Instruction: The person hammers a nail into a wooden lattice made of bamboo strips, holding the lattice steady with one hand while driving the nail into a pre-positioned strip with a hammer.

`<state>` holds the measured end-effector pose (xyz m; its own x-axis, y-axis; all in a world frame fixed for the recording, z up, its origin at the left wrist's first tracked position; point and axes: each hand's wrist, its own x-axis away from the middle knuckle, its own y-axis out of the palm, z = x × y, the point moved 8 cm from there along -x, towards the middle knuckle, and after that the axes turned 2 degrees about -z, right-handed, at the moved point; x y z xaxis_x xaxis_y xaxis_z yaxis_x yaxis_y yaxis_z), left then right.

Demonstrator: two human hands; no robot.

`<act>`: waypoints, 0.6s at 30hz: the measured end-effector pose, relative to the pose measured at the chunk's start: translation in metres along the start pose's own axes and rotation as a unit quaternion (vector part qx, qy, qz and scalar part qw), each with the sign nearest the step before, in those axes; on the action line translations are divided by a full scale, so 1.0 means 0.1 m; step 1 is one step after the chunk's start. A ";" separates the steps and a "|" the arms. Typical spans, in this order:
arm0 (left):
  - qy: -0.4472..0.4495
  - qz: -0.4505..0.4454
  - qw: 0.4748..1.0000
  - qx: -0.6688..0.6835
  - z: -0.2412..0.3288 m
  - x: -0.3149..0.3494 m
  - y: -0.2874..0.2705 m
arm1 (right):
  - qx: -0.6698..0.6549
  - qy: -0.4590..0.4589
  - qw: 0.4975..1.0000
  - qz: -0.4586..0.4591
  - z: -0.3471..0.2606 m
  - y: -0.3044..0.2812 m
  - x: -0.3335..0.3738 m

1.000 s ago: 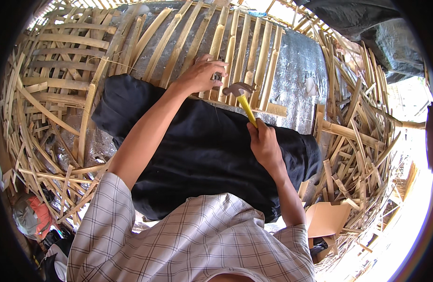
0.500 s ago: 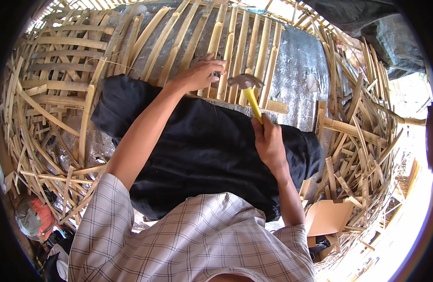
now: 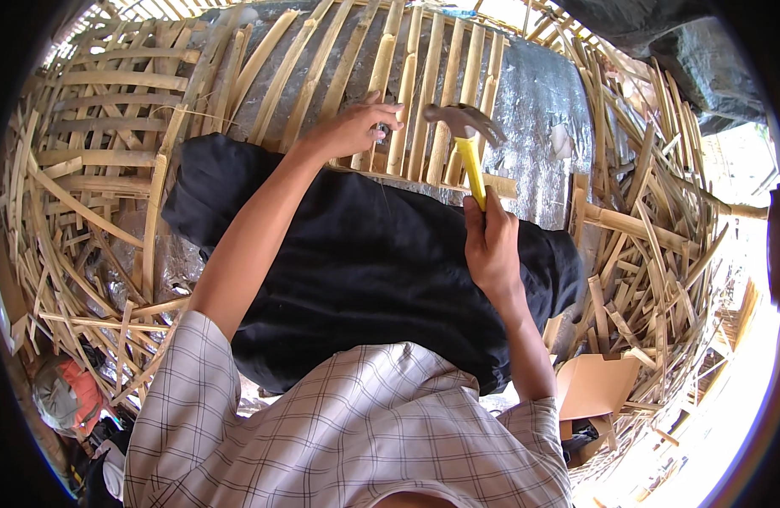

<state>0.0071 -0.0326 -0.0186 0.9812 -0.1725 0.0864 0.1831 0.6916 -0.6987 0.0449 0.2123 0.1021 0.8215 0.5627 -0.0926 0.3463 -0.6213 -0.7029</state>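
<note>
My right hand [image 3: 494, 245] is wrapped round the yellow handle of a claw hammer [image 3: 466, 123]. The hammer's grey metal head is raised beside my left hand, over a panel of bamboo slats [image 3: 428, 93]. My left hand [image 3: 356, 129] is at the lower part of that panel, index finger stretched out and the other fingers curled. A tiny shiny grey bit shows among its fingers, too small to name. Several slats lie side by side across a crosspiece [image 3: 498, 184] at their near ends. Black cloth [image 3: 365, 254] covers my legs, just below the panel.
Under the slats is a grey sheet-covered surface [image 3: 542, 110]. A bamboo lattice [image 3: 123, 110] stands at the left. Loose bamboo strips [image 3: 644, 296] are heaped at the right, by an open cardboard box [image 3: 597, 385]. A red and grey bag [image 3: 72, 394] sits at the lower left.
The hammer and my right hand have shifted slightly right, and the hammer's head has turned and risen. My left hand has moved a little to the left.
</note>
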 end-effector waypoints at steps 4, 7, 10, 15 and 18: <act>-0.004 -0.011 1.000 -0.001 0.06 -0.05 0.00 | 0.036 0.009 0.999 -0.029 0.22 0.21 0.10; -0.006 -0.012 1.000 -0.006 0.01 -0.04 0.04 | 0.135 0.000 0.987 -0.086 0.19 0.16 0.07; -0.014 -0.012 1.000 -0.009 -0.03 -0.01 0.02 | 0.055 0.021 0.998 -0.035 -0.01 -0.07 -0.07; -0.015 -0.012 1.000 -0.006 0.03 -0.03 0.02 | -0.021 0.018 1.000 -0.008 0.21 0.14 0.06; -0.008 -0.009 1.000 -0.010 0.01 -0.08 0.05 | 0.076 -0.013 0.992 -0.096 0.31 0.28 0.13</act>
<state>-0.0002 -0.0270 -0.0227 0.9786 -0.1739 0.1098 0.1996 0.6739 -0.7114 0.0512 0.2193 0.0591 0.7350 0.6770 0.0367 0.4206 -0.4129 -0.8079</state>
